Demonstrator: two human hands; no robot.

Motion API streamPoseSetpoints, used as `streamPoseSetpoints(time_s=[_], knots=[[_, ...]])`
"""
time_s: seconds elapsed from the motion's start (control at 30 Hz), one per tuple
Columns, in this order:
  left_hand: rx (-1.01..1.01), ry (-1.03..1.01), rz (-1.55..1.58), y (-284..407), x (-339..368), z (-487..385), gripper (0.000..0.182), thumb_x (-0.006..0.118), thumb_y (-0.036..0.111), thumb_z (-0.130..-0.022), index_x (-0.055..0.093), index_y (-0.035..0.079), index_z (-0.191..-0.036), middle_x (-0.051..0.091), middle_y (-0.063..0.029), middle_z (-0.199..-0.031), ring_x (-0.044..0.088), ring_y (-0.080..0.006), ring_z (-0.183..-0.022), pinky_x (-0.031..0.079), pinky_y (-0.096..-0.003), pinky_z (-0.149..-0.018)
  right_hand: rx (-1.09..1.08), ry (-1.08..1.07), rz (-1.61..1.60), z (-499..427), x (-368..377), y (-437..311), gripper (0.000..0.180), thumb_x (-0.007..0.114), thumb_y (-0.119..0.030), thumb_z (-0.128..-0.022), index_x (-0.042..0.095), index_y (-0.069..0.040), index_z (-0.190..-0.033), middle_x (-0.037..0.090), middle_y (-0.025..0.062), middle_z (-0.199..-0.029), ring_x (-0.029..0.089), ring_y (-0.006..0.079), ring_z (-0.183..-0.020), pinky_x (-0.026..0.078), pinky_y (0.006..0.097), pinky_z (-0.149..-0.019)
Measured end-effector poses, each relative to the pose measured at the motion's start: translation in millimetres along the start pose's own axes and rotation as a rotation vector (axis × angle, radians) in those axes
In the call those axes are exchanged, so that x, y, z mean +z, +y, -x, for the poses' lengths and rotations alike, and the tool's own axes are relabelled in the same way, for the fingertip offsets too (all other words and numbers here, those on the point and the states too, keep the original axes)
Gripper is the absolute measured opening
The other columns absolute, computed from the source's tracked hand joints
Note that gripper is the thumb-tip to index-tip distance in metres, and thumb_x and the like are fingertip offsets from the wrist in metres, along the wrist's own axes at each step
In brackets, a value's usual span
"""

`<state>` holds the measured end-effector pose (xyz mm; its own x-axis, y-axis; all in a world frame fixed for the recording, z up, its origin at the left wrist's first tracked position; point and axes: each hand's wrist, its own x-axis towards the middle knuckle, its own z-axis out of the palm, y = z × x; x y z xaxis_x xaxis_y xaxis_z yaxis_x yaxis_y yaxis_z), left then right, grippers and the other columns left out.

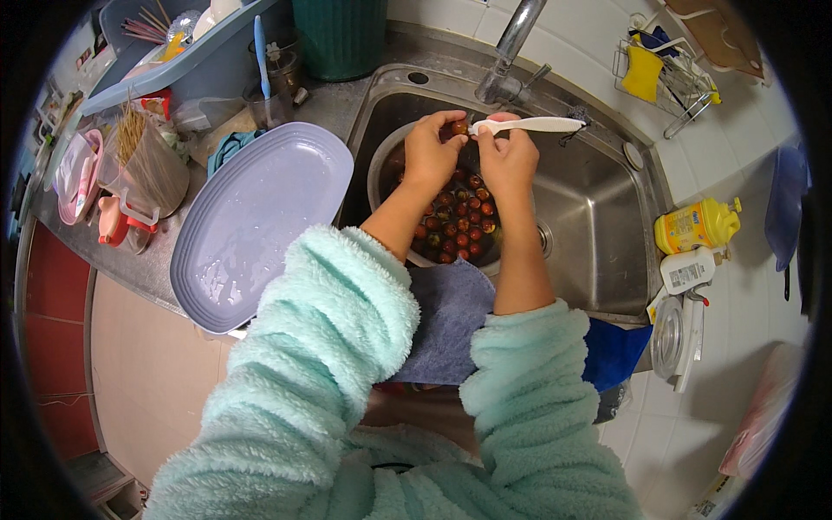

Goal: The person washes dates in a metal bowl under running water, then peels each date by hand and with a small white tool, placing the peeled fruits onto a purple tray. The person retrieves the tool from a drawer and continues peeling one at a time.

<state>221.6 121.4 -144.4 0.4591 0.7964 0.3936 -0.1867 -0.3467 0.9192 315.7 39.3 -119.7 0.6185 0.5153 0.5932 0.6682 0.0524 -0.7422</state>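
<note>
Between the fingers of my left hand (pixel 430 148) is a small round reddish-brown fruit (pixel 459 127). My right hand (pixel 509 156) grips a white-handled brush (pixel 539 124), much like a toothbrush, with its head end close against that fruit. Whether the bristles touch it is hidden by my fingers. Below both hands, a round metal basin (pixel 377 175) sits in the left part of the stainless steel sink (pixel 601 240). Several more red fruits (pixel 462 209) lie in it, apparently in water, and my forearms cover part of its rim.
A wet lilac oval tray (pixel 260 221) lies on the counter at left, beside a plastic jug of sticks (pixel 146 162). The faucet (pixel 510 58) rises behind the sink. A grey-blue cloth (pixel 448 318) hangs over the front edge. Yellow (pixel 692 225) and white bottles (pixel 688 270) stand at right.
</note>
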Motion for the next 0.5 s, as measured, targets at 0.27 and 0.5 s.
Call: streamPoseSetpoints(time_s=[0.27,0.5], knots=[[0.013,-0.024,-0.021,1.7,-0.5,2.2,0.035,0.068,-0.006,-0.079,0.064,-0.001,-0.114,0.068,-0.0101,-0.107,0.065,-0.0168,-0.096,0.050,-0.0275,-0.088,0.041,-0.022,-0.029,-0.5,-0.6,4.1,0.022,0.068,-0.015,-0.082,0.064,-0.002,-0.099,0.070,0.0161,-0.083,0.070,0.0230,-0.073,0.053,0.0336,-0.068],[-0.034,-0.032,0.000,-0.5,-0.2,1.7,0.036,0.068,-0.006,-0.080,0.064,-0.001,-0.116,0.069,-0.0099,-0.104,0.065,-0.0157,-0.094,0.051,-0.0274,-0.087,0.107,-0.047,0.006,-0.2,-2.3,-1.7,0.021,0.067,-0.016,-0.083,0.065,-0.003,-0.099,0.070,0.0161,-0.083,0.070,0.0231,-0.074,0.053,0.0336,-0.069]])
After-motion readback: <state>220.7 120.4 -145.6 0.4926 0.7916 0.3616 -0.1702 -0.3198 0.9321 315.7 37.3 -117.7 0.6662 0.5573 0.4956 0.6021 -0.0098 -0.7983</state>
